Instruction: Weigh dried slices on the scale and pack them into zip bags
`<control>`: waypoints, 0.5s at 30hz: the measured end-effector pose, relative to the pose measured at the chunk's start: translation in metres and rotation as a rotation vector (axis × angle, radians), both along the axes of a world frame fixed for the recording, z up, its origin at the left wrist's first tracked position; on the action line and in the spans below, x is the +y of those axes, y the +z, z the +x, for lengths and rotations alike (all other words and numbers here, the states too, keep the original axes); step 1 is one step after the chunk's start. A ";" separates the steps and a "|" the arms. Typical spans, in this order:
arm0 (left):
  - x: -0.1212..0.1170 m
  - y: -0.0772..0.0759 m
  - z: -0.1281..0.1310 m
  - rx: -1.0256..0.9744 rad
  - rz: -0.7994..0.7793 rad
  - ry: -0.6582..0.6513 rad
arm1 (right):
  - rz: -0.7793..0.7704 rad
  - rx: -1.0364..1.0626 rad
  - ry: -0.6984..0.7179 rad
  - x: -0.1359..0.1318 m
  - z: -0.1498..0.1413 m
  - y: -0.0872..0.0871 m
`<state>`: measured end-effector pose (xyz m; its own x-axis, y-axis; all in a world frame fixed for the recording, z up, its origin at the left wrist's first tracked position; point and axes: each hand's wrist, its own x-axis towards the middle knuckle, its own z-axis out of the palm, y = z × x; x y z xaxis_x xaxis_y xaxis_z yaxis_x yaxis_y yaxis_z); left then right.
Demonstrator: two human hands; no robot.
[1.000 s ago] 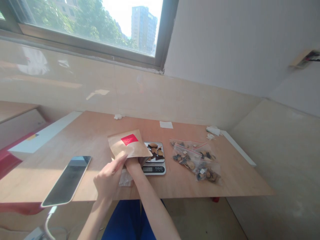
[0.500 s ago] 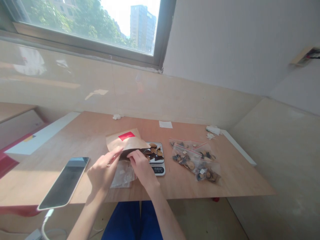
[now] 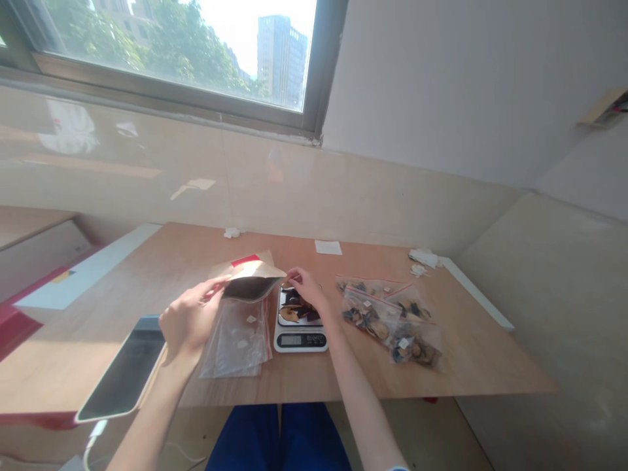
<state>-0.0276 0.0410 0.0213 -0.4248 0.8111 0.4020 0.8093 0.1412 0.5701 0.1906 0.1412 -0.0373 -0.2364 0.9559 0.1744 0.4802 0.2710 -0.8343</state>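
My left hand (image 3: 189,318) is closed on the left edge of a brown paper pouch (image 3: 251,278) with a red label, held above the table with its dark mouth open toward me. My right hand (image 3: 307,288) pinches the pouch's right corner, just above the small digital scale (image 3: 299,322). Dark and tan dried pieces (image 3: 294,310) lie on the scale's platform. Beneath the pouch, empty clear zip bags (image 3: 238,337) lie flat on the wooden table (image 3: 171,261).
Filled clear zip bags of dried pieces (image 3: 390,317) lie right of the scale. A phone (image 3: 122,369) with a cable sits at the front left edge. A white paper slip (image 3: 328,247) and white scraps (image 3: 422,258) lie at the back. A white board (image 3: 83,275) rests far left.
The pouch has tipped from upright to mouth-open toward me. My right hand moved from under it to its right corner above the scale. The clear bags beneath are uncovered.
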 end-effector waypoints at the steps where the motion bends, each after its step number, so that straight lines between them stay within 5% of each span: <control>1: -0.001 0.000 0.000 0.010 -0.004 -0.009 | -0.008 -0.038 0.014 0.005 -0.001 0.000; 6: -0.001 0.000 0.001 0.049 -0.002 -0.061 | 0.028 -0.110 -0.002 -0.001 0.001 0.005; 11: 0.004 0.003 0.004 0.028 0.042 -0.040 | 0.225 0.017 -0.091 -0.055 -0.006 0.030; 15: 0.005 0.001 0.006 0.017 0.076 -0.036 | 0.253 0.109 0.140 -0.091 -0.034 0.054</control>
<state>-0.0220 0.0463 0.0223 -0.3880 0.7926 0.4704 0.8229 0.0680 0.5640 0.1563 0.0498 0.0168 -0.3295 0.8383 0.4344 0.3352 0.5339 -0.7763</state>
